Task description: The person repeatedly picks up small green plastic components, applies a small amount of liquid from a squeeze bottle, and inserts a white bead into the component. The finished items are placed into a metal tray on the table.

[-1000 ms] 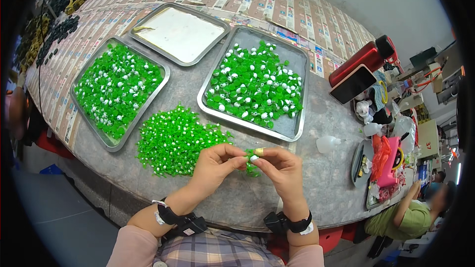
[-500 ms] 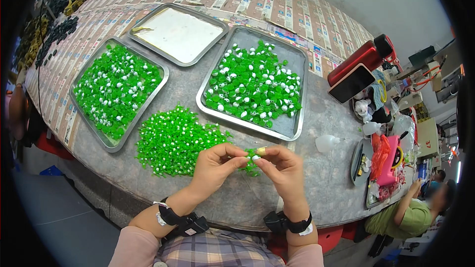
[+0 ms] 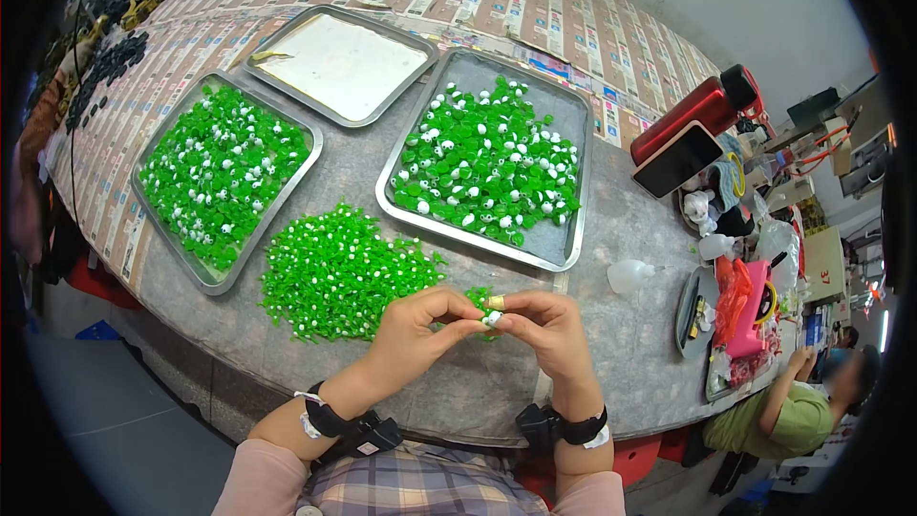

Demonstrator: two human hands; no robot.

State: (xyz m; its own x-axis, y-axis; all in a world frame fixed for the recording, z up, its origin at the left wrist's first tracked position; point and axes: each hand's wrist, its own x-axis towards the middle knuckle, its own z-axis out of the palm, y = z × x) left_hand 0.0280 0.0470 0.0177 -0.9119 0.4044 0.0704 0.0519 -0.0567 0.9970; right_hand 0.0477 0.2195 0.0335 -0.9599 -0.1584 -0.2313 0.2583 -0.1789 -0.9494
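In front of me, a small green-and-white piece point(image 3: 492, 318) is pinched between the fingertips of both hands. My left hand point(image 3: 415, 330) grips it from the left with thumb and forefinger. My right hand point(image 3: 551, 330) closes on its right side, and a yellowish band wraps one of its fingertips. The fingers hide much of the piece. Just beyond the fingertips lie a few loose green bits point(image 3: 479, 294). To the left of my hands spreads a heap of small green pieces with white spots point(image 3: 344, 272).
Farther off, a left metal tray point(image 3: 274, 215) and a right metal tray point(image 3: 556, 247) hold many green pieces with white heads. A white-bottomed tray point(image 3: 344, 67) sits behind them. Rightward are a red flask point(image 3: 683, 121), a phone point(image 3: 678, 161), a plastic bottle point(image 3: 629, 276) and a person point(image 3: 793, 420).
My hands have drawn slightly closer together and a little nearer to me. More of the white part of the piece shows between the fingertips.
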